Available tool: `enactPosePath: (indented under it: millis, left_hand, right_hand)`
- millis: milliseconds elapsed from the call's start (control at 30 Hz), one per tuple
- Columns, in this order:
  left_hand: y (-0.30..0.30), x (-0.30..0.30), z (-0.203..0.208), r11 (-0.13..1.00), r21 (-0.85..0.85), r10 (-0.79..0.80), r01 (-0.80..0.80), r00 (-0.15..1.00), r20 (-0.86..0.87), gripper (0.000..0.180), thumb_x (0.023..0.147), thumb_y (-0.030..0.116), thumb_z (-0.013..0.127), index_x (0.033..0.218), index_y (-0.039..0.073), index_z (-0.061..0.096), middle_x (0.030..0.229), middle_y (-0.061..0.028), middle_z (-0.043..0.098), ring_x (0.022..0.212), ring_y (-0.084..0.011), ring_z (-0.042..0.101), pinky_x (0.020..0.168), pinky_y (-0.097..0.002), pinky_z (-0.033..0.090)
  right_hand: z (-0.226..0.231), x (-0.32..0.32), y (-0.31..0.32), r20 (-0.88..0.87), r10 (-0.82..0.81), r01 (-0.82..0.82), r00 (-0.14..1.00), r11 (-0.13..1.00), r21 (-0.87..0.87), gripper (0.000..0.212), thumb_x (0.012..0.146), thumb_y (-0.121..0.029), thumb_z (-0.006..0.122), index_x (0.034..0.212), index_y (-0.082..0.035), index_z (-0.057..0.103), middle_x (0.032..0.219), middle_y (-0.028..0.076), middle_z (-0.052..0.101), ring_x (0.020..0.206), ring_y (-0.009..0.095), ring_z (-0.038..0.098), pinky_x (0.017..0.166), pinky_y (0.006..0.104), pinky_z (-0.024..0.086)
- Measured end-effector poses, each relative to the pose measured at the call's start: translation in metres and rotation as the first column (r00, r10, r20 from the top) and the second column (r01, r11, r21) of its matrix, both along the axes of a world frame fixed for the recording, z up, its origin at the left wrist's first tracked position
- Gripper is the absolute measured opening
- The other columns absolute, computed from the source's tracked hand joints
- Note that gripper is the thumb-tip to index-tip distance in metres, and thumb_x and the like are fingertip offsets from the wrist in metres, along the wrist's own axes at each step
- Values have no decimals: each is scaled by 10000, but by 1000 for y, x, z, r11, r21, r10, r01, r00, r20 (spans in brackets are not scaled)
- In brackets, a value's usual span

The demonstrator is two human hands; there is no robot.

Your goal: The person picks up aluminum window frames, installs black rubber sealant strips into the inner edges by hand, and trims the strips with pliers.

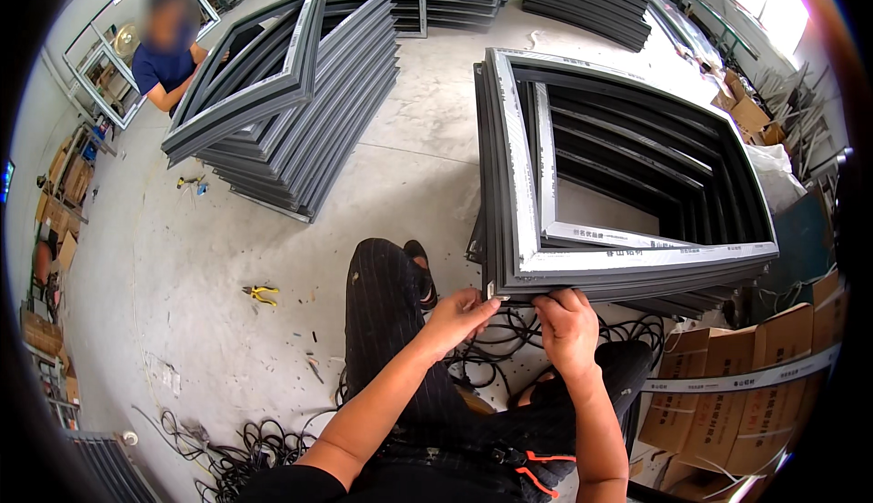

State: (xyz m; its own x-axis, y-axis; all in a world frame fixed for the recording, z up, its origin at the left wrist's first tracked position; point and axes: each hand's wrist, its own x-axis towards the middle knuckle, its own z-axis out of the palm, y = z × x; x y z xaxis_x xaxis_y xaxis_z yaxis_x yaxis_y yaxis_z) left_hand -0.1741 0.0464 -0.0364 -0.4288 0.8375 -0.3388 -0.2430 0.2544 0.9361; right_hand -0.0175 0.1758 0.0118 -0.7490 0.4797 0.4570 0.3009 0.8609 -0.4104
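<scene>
A stack of dark grey window frames stands before me on the right, the top one faced with white printed film. At its near left corner, my left hand is closed in a pinch. A small pale piece shows at that corner by the thumb. Just to the right, under the near edge, my right hand is closed with curled fingers against the frame. What either hand pinches is too small or hidden to name. Black rubber-like strips lie in loops below the hands.
Pliers with orange handles lie near my lap. Yellow-handled pliers rest on the floor. Another frame stack stands far left beside a person in dark blue. Cardboard boxes sit at right; tangled black strips lie lower left.
</scene>
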Motion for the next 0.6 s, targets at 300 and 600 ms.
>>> enactPosePath:
  millis: [300, 600]
  left_hand:
    - [5, 17, -5, 984, 49, 152, -171, 949, 277, 258, 913, 311, 637, 821, 75, 585, 660, 36, 516, 590, -54, 472, 552, -207, 377]
    - [19, 41, -13, 940, 37, 281, -339, 832, 478, 213, 894, 235, 662, 926, 40, 582, 809, -29, 627, 639, -88, 549, 570, -237, 408]
  right_hand:
    - [-6, 0, -2, 20, -29, 27, 999, 998, 63, 237, 687, -14, 611, 901, -100, 665, 832, 54, 585, 787, 289, 564, 648, 391, 497]
    - [-3, 13, -6, 85, -26, 22, 996, 999, 50, 261, 696, -4, 650, 945, -81, 664, 949, 77, 598, 810, 294, 582, 683, 388, 497]
